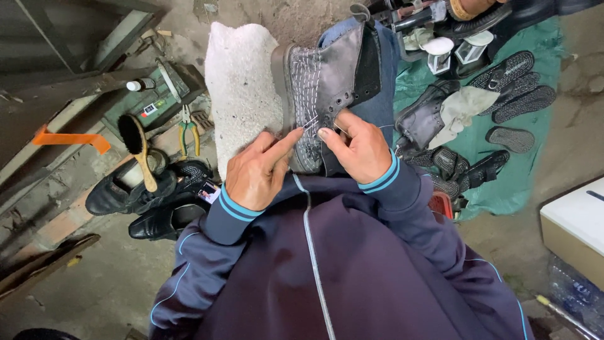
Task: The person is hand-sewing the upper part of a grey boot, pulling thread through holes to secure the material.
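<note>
**Both hands at a grey boot's stitching**

The left hand (255,176) points its forefinger at the white stitches; its grip holds nothing. The right hand (358,148) pinches thread at the grey boot (327,82), which rests on the lap. Black shoes (151,201) and a brush (135,148) lie on the concrete floor (94,283).

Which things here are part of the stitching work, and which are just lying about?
In hand:
- grey leather boot with white stitching
- left hand, fingertip on the seam
- right hand, pinching at the thread
- white fluffy cloth under the boot

Lying about:
- wooden shoe brush
- yellow-handled pliers
- black shoes
- loose black soles on green sheet
</note>
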